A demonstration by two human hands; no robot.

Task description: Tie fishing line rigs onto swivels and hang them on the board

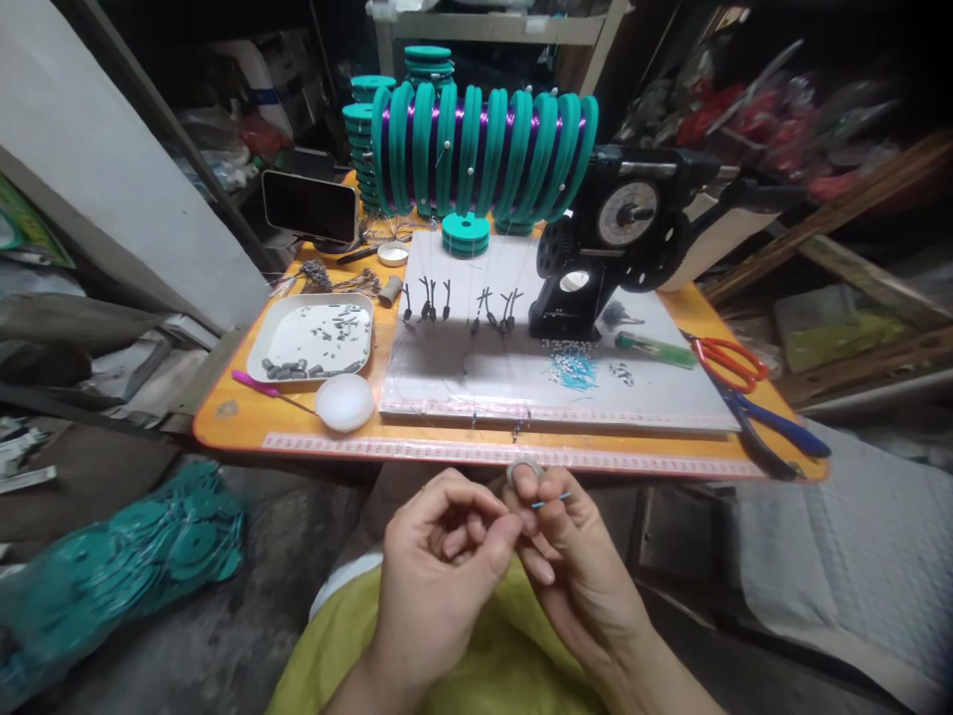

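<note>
My left hand (451, 546) and my right hand (577, 556) are close together over my lap, just off the table's front edge. A thin blue stick (551, 500) lies pinched between the thumb and a finger of my right hand. Around a finger there is a greyish band (524, 469). The left thumb and forefinger are pressed together beside the right fingers; what they pinch is too small to make out. Short beaded strands (519, 427) hang at the table edge just beyond my hands. More such blue sticks lie in a small pile (573, 367) on the white board (439, 382).
Green spools (483, 149) with purple line sit in a row on a black machine (625, 214). A white tray (257, 343) of grey pieces, a round lid (344, 402) and a phone (311, 207) stand left. Orange-handled scissors (734, 362) and blue-handled pliers (781, 427) lie right.
</note>
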